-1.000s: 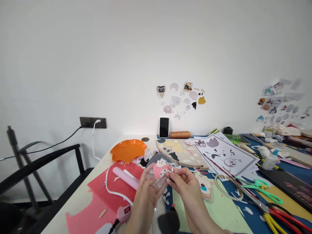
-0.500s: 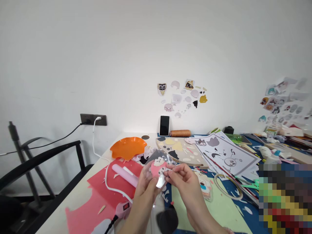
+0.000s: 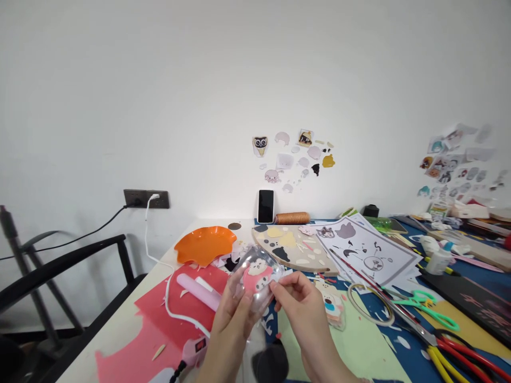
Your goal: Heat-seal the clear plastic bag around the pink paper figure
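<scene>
1. The left hand (image 3: 235,319) is raised above the near edge of the table (image 3: 120,340). Its fingers (image 3: 233,290) are curled narrowly around the left side of a clear plastic pouch (image 3: 249,298), with the thumb pressing on the front.
2. A pink-and-white animal figure (image 3: 258,272) sits inside the pouch, between the two hands and just above their fingertips. It touches neither hand directly, as the plastic lies between.
3. The figure faces the camera with its white head uppermost, toward the wall, and its pink body lower, toward the wrists. Its long axis runs from near to far, roughly upright and leaning a little to the left.
4. The right hand (image 3: 299,300) pinches the pouch's right edge. The thumb and forefinger tips (image 3: 276,288) are closed together on the plastic, and the other fingers are bent loosely behind.
5. Left of the hands, a red sheet (image 3: 159,311) bears a pink cylinder (image 3: 198,290), with a pink glue gun (image 3: 194,348) nearer the person and an orange dish (image 3: 204,246) farther back.
6. Just right of the right hand lies another bagged figure (image 3: 331,306). A tape ring (image 3: 369,303) and green-handled scissors (image 3: 423,308) lie farther right.
</scene>
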The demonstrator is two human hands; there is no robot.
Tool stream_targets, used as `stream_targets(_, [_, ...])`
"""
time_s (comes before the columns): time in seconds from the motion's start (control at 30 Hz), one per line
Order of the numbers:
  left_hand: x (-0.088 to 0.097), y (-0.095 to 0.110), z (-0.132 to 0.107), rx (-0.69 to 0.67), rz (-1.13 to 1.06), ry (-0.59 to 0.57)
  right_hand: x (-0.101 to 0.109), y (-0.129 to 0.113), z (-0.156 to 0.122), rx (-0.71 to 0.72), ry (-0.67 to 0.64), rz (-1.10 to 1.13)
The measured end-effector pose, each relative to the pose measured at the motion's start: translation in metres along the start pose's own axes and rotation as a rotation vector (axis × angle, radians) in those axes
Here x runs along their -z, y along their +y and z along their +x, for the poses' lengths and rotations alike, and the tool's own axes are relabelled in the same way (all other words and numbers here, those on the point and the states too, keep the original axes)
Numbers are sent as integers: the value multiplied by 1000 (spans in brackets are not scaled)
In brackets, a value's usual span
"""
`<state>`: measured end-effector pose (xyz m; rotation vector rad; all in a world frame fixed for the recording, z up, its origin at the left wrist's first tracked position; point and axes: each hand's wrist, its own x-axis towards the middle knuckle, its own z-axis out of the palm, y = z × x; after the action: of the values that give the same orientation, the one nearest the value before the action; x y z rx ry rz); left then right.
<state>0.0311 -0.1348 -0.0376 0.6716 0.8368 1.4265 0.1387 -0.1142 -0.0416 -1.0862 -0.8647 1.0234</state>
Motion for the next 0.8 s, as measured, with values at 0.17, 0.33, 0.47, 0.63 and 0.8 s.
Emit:
stream_targets(0.17, [0, 2, 6, 6, -117, -37, 0, -1, 0, -37, -51, 69])
stream_targets(0.33, [9, -6, 16, 13, -179, -74, 2, 4, 3, -27, -79, 112])
stream_targets(0.47, [9, -5, 15, 6, -168, -91, 4, 4, 6, -28, -107, 108])
stream_targets(0.63, [5, -2, 13, 9, -160, -105, 9, 1, 8, 25, -36, 19])
stream_targets(0.8, [4, -3, 12, 31, -133, -83, 12, 5, 12, 63, -37, -10])
